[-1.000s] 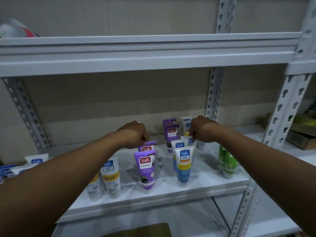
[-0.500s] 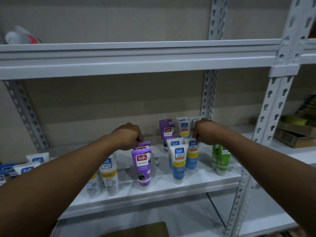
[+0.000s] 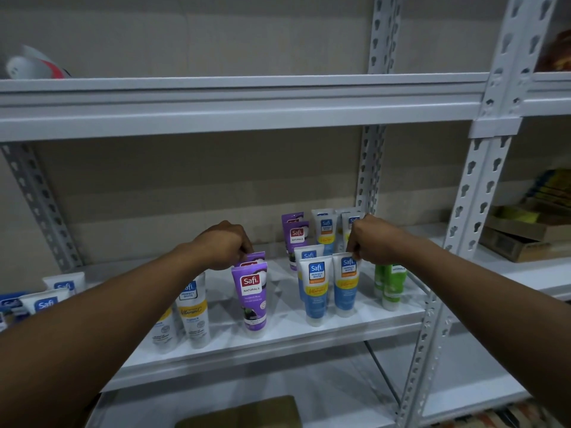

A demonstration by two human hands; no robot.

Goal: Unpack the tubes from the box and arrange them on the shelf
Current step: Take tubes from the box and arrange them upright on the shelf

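Purple tube (image 3: pixel 255 256) is standing upright on the shelf (image 3: pixel 278 336) at five o'clock from the left hand (image 3: pixel 221 245) that is pinching its top edge, while the right hand (image 3: pixel 372 239) is pinching a blue tube (image 3: pixel 346 285) at its seven o'clock.

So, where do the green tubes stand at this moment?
In the head view, the green tubes stand at the right end of the shelf, just right of the blue tube that the right hand pinches.
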